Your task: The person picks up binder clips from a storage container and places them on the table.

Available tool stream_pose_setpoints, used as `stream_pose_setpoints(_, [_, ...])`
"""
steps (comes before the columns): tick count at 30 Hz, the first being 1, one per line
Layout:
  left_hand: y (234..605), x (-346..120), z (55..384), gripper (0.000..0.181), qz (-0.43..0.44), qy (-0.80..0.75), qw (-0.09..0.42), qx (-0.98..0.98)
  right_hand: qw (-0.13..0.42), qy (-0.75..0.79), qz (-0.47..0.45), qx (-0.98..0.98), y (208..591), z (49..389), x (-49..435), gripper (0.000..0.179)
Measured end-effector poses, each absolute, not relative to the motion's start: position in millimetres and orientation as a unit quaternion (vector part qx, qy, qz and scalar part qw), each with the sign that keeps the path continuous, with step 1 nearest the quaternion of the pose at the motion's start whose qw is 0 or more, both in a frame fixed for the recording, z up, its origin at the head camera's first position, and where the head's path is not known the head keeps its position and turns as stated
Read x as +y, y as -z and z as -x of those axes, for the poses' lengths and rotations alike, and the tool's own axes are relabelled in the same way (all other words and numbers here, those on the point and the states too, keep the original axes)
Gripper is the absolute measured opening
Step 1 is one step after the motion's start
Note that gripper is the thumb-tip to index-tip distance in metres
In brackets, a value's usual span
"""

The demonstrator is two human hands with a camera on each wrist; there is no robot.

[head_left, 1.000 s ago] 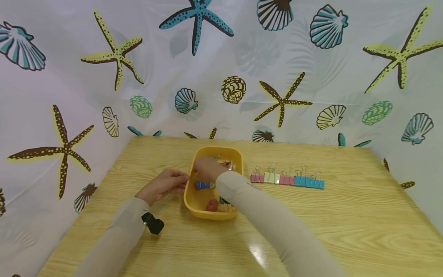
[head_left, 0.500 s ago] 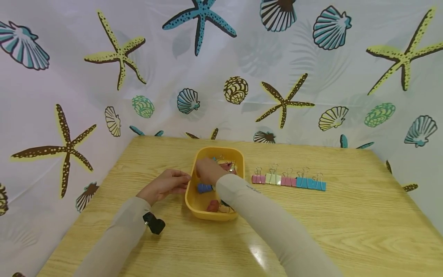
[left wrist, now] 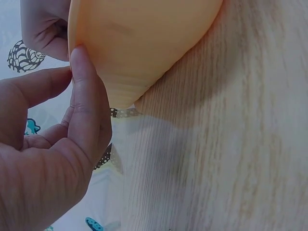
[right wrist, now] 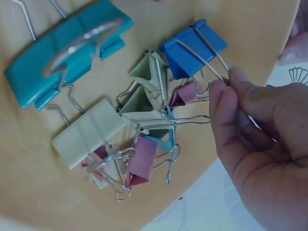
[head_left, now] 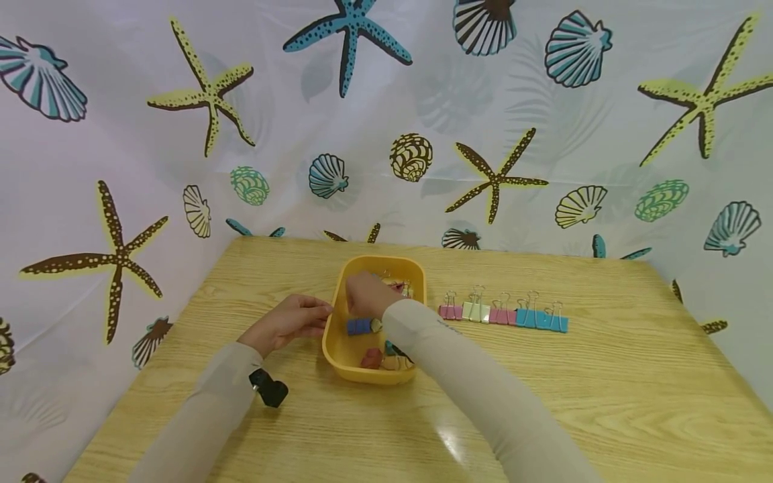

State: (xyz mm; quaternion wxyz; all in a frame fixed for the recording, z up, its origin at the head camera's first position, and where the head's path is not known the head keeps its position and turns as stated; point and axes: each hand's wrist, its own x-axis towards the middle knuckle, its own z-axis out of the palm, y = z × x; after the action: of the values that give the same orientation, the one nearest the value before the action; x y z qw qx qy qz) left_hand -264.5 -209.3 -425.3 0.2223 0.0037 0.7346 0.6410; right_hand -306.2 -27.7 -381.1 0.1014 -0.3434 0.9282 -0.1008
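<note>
A yellow plastic bin with binder clips inside stands on the table. My right hand reaches into it. In the right wrist view its thumb and fingertip pinch a wire handle of a blue binder clip. Beside that clip lie pale green binder clips, pink binder clips and a large teal binder clip. My left hand is at the bin's left side. In the left wrist view the thumb and index finger of that hand pinch the bin's rim.
To the right of the bin, a row of pink, pale yellow and blue binder clips lies side by side on the wooden table, handles pointing away. A patterned curtain hangs behind the table. A black wrist camera sits on my left sleeve.
My right hand has shifted slightly to the right inside the bin, and the blue binder clip has moved a little the same way. The left hand stays at the rim.
</note>
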Motion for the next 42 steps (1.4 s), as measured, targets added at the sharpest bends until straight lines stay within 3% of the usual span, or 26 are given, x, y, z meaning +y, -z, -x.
stream_pose_setpoints(5, [425, -210, 264, 0.039, -0.004, -0.641, 0.223, 0.734, 0.101, 0.094, 0.345, 0.929, 377, 306, -28, 0.047])
stream_pose_setpoints(12, [426, -211, 264, 0.040, -0.010, -0.639, 0.224, 0.736, 0.104, 0.114, 0.356, 0.922, 364, 300, -23, 0.024])
stream_pose_setpoints(18, [426, -210, 264, 0.040, -0.011, -0.636, 0.222, 0.739, 0.093, 0.132, 0.374, 0.913, 350, 294, -17, 0.040])
stream_pose_setpoints(21, [426, -209, 264, 0.040, -0.011, -0.633, 0.223, 0.741, 0.081, 0.143, 0.381, 0.910, 342, 290, -11, 0.036])
stream_pose_setpoints(23, [426, -209, 264, 0.040, -0.008, -0.632, 0.223, 0.742, 0.077, 0.159, 0.382, 0.907, 336, 288, -7, 0.024])
stream_pose_setpoints(25, [425, -208, 265, 0.041, -0.006, -0.628, 0.222, 0.746, 0.066, 0.167, 0.381, 0.907, 331, 286, -1, 0.012])
stream_pose_setpoints(32, [423, -206, 265, 0.041, 0.001, -0.615, 0.224, 0.756, 0.032, 0.173, 0.379, 0.909, 321, 280, 27, 0.021])
stream_pose_setpoints(42, [422, -206, 264, 0.041, -0.004, -0.614, 0.224, 0.757, -0.046, 0.190, 0.361, 0.912, 313, 267, 61, 0.013])
